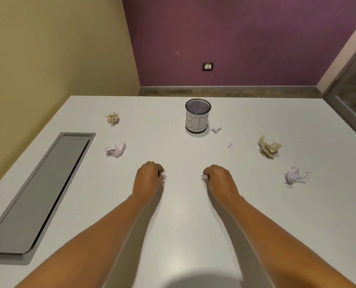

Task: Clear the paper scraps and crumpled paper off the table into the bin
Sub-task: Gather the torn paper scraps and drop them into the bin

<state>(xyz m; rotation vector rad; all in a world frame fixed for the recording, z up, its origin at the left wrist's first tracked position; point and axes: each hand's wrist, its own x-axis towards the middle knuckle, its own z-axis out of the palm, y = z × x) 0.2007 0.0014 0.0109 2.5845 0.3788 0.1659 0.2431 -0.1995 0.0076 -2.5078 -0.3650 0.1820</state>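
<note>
Fingertips are what I lose on this feed. Both hands sit knuckles-up with the fingers curled under, well apart from each other near the middle of the table (173, 225). The left hand (149, 175) is curled round the left scrap (163, 176), and only a white corner pokes out. The right hand (218, 176) grips the right scrap (203, 177) the same way. I cannot tell whether either scrap is clear of the tabletop. Both forearms run out of the bottom of the frame.

The bin (198, 116) is a small mesh cup standing at the far middle of the table. It wears a white paper wrap with hand-drawn letters. I read "BI", and the next letter bends round the curve out of sight. I cannot make out what lies inside the mesh.

I count one bin and four crumpled balls. The far beige ball (113, 118) and the left white ball (115, 149) lie to the left. The right beige ball (268, 147) and the right white ball (295, 175) lie to the right. Two loose scraps lie on the table: the scrap by the bin (216, 129), just beside its base, and the small scrap (229, 144), nearer me. With the two in the hands, that makes four scraps.

A grey hatch (37, 194) is set into the table at the left, its near corner cut off by the frame. The wall socket (208, 66) is too small to read.
</note>
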